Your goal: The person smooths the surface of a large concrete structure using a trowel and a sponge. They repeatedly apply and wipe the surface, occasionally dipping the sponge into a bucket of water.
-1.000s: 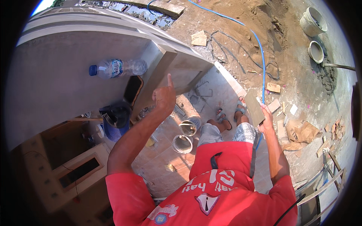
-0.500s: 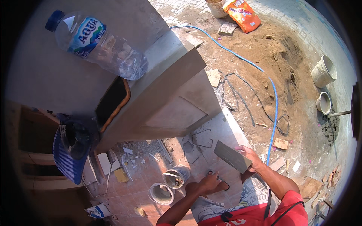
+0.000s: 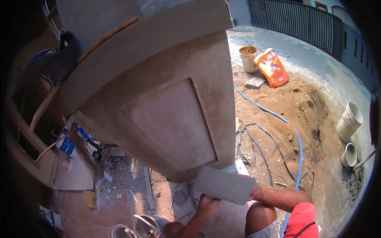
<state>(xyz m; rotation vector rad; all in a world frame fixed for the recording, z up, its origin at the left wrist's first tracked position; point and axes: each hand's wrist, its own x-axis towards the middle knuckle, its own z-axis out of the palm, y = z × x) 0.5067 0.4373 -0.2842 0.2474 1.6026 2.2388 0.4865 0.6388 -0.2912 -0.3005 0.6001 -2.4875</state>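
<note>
A flat, grey rectangular board (image 3: 224, 184) is tilted in front of me, low beside the plastered wall. My right hand (image 3: 255, 192) grips its right end, the fingers partly hidden behind it. At the lower left edge, my left hand (image 3: 208, 200) is closed against the board, with its fingertips out of sight. Close beyond the board rises the grey wall (image 3: 99, 101), which has a recessed panel (image 3: 172, 123) with a sharp-edged border.
Two buckets, one a white pail (image 3: 139, 226), stand at the bottom. Rubble (image 3: 131, 180) lies at the wall's foot. To the right are a sand heap (image 3: 293, 107), a blue hose (image 3: 300, 154), an orange sack (image 3: 274, 69) and pale buckets (image 3: 349, 121). A broom (image 3: 83, 152) stands at left.
The view has swung toward the wall panel. The board has moved up to the wall's lower part, and my left hand has come from beside my knee to the board's edge.
</note>
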